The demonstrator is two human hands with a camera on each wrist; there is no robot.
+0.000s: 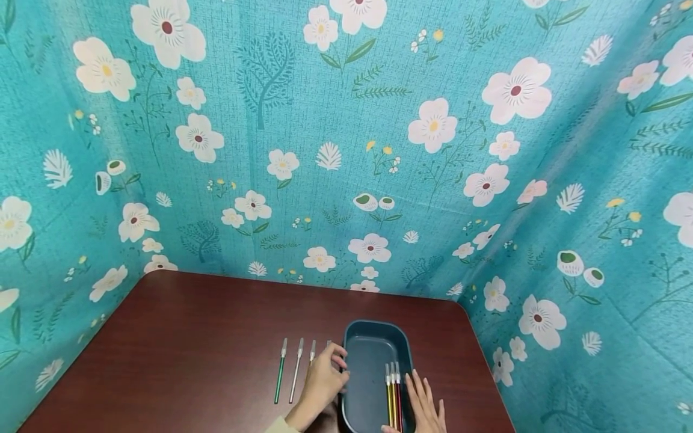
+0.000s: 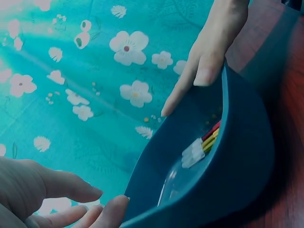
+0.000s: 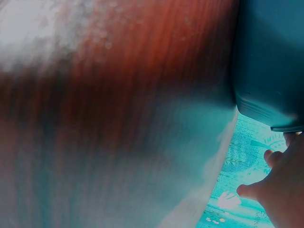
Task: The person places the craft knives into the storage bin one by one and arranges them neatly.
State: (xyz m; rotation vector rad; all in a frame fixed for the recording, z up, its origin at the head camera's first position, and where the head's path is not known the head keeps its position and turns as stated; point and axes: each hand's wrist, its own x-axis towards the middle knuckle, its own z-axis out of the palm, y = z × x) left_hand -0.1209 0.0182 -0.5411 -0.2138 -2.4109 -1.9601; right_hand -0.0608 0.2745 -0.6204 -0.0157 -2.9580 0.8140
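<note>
A dark blue tray stands on the brown table at the front right. Three pens, yellow, green and red, lie side by side along its right half. They also show inside the tray as pens with clear caps. My left hand sits against the tray's left rim with its fingers loosely curled, covering the lower ends of two pens on the table. In the left wrist view the left hand has nothing between its fingers. My right hand lies flat on the tray's right rim, fingers straight.
Left of the tray, a green pen, a silver pen and an orange pen lie parallel on the table. Teal flowered cloth walls in the back and both sides. The right wrist view shows blurred table, the tray's outer wall and fingers.
</note>
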